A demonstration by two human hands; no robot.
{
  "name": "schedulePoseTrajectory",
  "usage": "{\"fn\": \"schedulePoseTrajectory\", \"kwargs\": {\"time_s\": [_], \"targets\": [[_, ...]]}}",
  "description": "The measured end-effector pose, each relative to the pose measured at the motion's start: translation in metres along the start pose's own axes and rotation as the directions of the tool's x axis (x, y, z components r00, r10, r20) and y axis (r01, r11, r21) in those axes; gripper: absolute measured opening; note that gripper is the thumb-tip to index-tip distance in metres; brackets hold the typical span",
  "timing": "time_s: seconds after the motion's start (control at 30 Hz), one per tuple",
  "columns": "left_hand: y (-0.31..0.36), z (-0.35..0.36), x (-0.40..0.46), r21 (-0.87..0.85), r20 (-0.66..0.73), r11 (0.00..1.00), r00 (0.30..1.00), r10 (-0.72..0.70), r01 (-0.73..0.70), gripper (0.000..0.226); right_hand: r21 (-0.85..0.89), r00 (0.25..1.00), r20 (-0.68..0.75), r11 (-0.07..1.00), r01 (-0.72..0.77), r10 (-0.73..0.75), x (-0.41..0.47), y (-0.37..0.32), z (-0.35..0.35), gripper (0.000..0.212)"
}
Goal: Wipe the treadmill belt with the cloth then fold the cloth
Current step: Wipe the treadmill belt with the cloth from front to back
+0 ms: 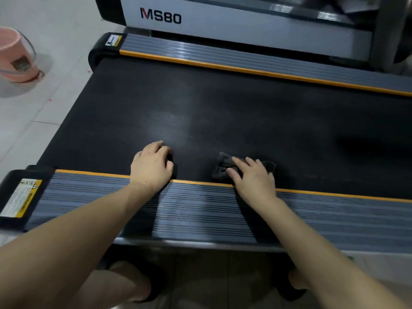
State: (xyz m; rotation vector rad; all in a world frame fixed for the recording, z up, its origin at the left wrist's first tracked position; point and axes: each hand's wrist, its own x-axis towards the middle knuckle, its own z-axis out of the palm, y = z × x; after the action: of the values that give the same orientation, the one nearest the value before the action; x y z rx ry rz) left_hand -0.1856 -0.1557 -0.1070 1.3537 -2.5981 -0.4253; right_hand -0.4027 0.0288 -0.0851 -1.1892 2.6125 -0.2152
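Feet: two bare feet in dark slippers [153,284] stand on the tiled floor at the bottom of the view, just in front of the treadmill.
Near side rail: a grey ribbed side rail [200,210] with an orange edge strip runs across the view; both forearms pass over it. A yellow and white warning sticker [21,198] sits on its left end.
Left hand: the left hand [152,167] rests on the treadmill belt [245,112] just past the orange strip, fingers curled downward. Something dark shows under the fingers at its right side; I cannot tell whether this is cloth or shadow, so I cannot tell if the hand is gripping anything.
Right hand: the right hand [254,178] lies palm down with fingers spread, pressing flat on the cloth, not closed around it.
Cloth: the dark cloth [223,167] is bunched on the belt near the near rail, under and to the left of the right hand, well apart from the left hand.
Belt: black, with a paler dull patch beyond the left hand.
Far side rail: a second grey rail [245,61] with orange strip lies on the other side of the belt.
Other machine: behind it stands a white housing marked "MS80" [160,16].
Bucket: a pink bucket [16,56] stands on the floor at the far left.
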Motion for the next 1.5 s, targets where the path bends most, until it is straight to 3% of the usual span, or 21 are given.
{"fn": "schedulePoseTrajectory", "kwargs": {"time_s": [0.1,0.2,0.37,0.47,0.67,0.8,0.87,1.0,1.1,1.17,1.33,1.4,1.5], "targets": [[0.001,0.002,-0.011,-0.035,-0.037,0.996,0.996,-0.086,0.085,0.033,0.02,0.998,-0.037,0.999,-0.049,0.05,0.0,-0.024,0.016,0.05],[0.005,0.002,-0.013,-0.036,-0.061,0.996,0.995,-0.081,0.078,0.03,0.097,0.987,-0.125,0.991,-0.088,0.099,0.003,-0.055,0.028,0.04],[0.007,0.004,-0.01,0.001,-0.062,0.999,0.997,-0.034,0.034,0.029,0.191,0.971,-0.127,0.956,0.224,-0.203,-0.003,-0.115,0.044,0.026],[0.005,0.005,-0.011,0.013,-0.069,1.0,0.997,-0.017,0.018,0.029,0.198,0.959,-0.126,0.941,0.274,-0.252,0.005,-0.075,0.032,0.025],[0.007,0.008,-0.008,-0.002,-0.071,1.0,0.997,-0.017,0.017,0.027,0.15,0.986,-0.161,0.988,-0.026,0.051,0.028,0.072,-0.002,0.024],[0.006,0.008,-0.006,0.008,-0.051,1.0,0.999,-0.015,0.015,0.03,0.161,0.968,-0.222,0.984,-0.079,0.114,0.024,0.056,0.001,0.026],[0.007,0.007,-0.007,0.007,-0.05,1.0,0.999,-0.018,0.018,0.032,0.204,0.969,-0.241,0.979,0.002,0.049,0.021,0.012,0.015,0.027],[0.007,0.004,-0.009,0.002,-0.073,0.997,0.994,-0.081,0.082,0.03,0.3,0.953,-0.195,0.911,0.285,-0.234,0.015,-0.085,0.048,0.027],[0.007,0.005,-0.01,0.016,-0.074,0.995,0.993,-0.092,0.094,0.031,0.235,0.913,-0.153,0.883,0.406,-0.379,0.019,-0.085,0.039,0.025],[0.006,0.006,-0.009,0.024,-0.063,0.997,0.995,-0.075,0.077,0.032,0.196,0.897,-0.183,0.879,0.435,-0.403,0.026,-0.051,0.027,0.026],[0.006,0.005,-0.009,0.008,-0.041,0.999,0.998,-0.043,0.043,0.033,0.206,0.971,-0.15,0.955,0.214,-0.186,0.04,0.008,0.003,0.026],[0.004,0.002,-0.009,-0.016,-0.02,0.999,0.999,-0.046,0.045,0.033,0.228,0.959,-0.168,0.938,0.261,-0.227,0.044,-0.005,-0.001,0.026],[-0.001,-0.008,-0.008,-0.067,0.001,0.995,0.998,-0.069,0.069,0.03,0.235,0.896,-0.123,0.865,0.443,-0.426,0.053,-0.047,-0.021,0.036]]}}
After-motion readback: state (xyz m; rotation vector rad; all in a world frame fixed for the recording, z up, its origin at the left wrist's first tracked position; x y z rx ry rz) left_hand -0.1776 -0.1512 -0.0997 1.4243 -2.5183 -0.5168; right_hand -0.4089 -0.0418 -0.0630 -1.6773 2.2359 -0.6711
